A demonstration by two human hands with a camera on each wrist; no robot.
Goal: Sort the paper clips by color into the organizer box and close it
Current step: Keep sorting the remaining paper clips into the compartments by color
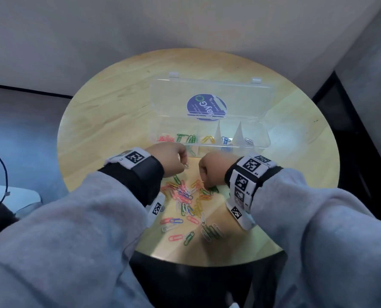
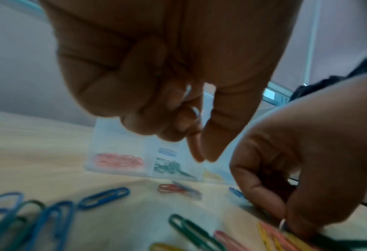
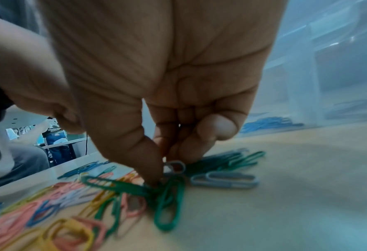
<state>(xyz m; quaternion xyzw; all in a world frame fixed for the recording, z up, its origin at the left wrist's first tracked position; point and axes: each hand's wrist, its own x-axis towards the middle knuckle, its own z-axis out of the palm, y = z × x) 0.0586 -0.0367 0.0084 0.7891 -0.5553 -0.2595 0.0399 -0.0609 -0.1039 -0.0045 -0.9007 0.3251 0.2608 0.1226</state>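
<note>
A clear organizer box [image 1: 267, 138] stands open at mid-table, its lid [image 1: 240, 101] leaning back. Its compartments hold red clips [image 1: 165, 138], green clips [image 1: 186, 138], yellow clips [image 1: 208, 139], blue clips [image 1: 226, 141] and white clips [image 1: 248, 141]. A mixed pile of paper clips [image 1: 185, 196] lies in front of the box. My left hand [image 1: 184, 164] hovers just above the pile and pinches a white clip [image 2: 196, 112]. My right hand [image 3: 165, 168] is down in the pile, thumb and fingers pinching a white clip [image 3: 175, 166] among green clips [image 3: 167, 203].
The round wooden table [image 1: 109, 121] stands against a pale wall, and its edge runs close below the pile. Loose clips [image 1: 191, 235] are scattered toward the near edge. A dark cable [image 1: 4, 170] hangs at the left, off the table.
</note>
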